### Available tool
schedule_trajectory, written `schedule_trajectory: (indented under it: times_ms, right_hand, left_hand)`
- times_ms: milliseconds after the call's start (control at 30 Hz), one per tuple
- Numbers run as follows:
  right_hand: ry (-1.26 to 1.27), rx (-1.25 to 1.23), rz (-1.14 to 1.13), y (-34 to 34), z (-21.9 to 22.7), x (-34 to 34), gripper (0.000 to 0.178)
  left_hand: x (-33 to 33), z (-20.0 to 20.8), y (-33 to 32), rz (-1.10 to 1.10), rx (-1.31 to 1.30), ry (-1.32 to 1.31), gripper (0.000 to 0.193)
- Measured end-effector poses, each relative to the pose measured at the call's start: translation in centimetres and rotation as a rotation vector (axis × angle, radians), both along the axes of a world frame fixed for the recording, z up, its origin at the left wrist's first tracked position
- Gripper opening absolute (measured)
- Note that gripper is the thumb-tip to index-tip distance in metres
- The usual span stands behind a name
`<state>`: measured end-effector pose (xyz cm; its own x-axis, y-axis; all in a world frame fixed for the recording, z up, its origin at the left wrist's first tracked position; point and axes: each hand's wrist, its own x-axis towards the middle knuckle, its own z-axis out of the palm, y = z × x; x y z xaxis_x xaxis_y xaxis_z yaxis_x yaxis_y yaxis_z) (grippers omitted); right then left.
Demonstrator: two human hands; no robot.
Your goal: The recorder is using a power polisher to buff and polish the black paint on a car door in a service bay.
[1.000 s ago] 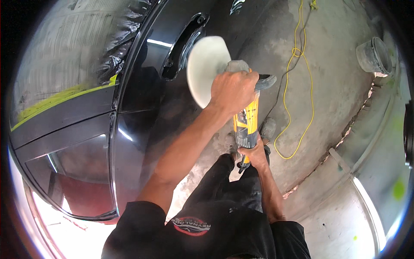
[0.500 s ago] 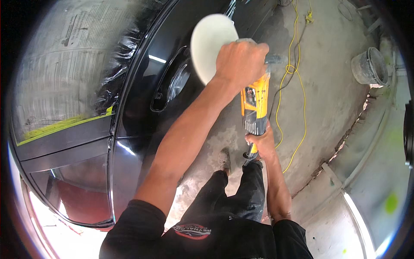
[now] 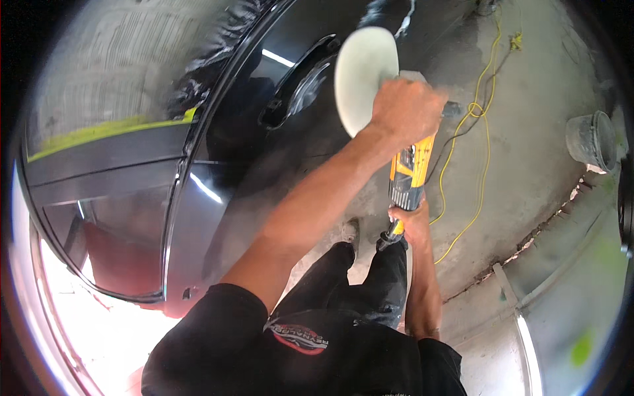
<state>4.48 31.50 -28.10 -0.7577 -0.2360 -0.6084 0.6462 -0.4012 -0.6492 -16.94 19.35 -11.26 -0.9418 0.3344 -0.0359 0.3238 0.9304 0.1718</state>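
Observation:
A yellow and black power polisher is in both my hands, with its round white pad turned toward the black car door. My left hand is closed over the front of the polisher, just behind the pad. Lower down, my right hand wraps round its rear handle. The pad is beside the door handle recess, close to the panel; whether it touches cannot be made out. Pale smears mark the dark panel beyond the pad.
Printed masking sheet covers the car window, edged with yellow-green tape. A yellow cord lies looped over the concrete floor to the right. Farther right stands a grey bucket near the wall.
The whole view has turned a little. Against the door handle, the pad and polisher sit nearer to me along the panel. Both hands keep their hold.

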Motion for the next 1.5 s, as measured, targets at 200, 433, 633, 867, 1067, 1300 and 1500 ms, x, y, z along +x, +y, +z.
schedule_trajectory:
  times_ms: [200, 433, 633, 867, 1067, 1300, 1500]
  right_hand:
    - [-0.078, -0.001, 0.063, -4.2, -0.6, 11.2, 0.068]
    - [-0.064, 0.021, 0.149, -8.7, 1.5, 21.6, 0.072]
    - [0.003, 0.140, 0.163, -11.0, 3.0, 27.0, 0.081]
    - [0.035, 0.103, 0.124, -11.8, 6.8, 24.2, 0.075]
    - [0.121, 0.149, 0.098, -11.4, 6.2, 23.2, 0.070]
    - [0.092, 0.156, 0.167, -11.3, 5.1, 26.6, 0.083]
    - [0.113, 0.140, 0.117, -11.4, 6.1, 24.2, 0.070]
  left_hand:
    - [9.8, 0.0, -5.1, 0.030, 0.046, -0.097, 0.012]
    - [20.6, 0.6, -10.3, 0.057, 0.030, -0.128, 0.013]
    - [26.6, 3.3, -13.4, 0.058, 0.086, -0.082, 0.022]
    - [25.8, 6.3, -13.6, -0.022, 0.084, 0.052, 0.026]
    - [25.6, 7.5, -13.2, -0.037, 0.087, 0.097, 0.026]
    - [27.9, 5.9, -14.0, -0.013, 0.095, 0.050, 0.027]
    - [25.5, 6.2, -13.4, -0.028, 0.070, 0.049, 0.027]
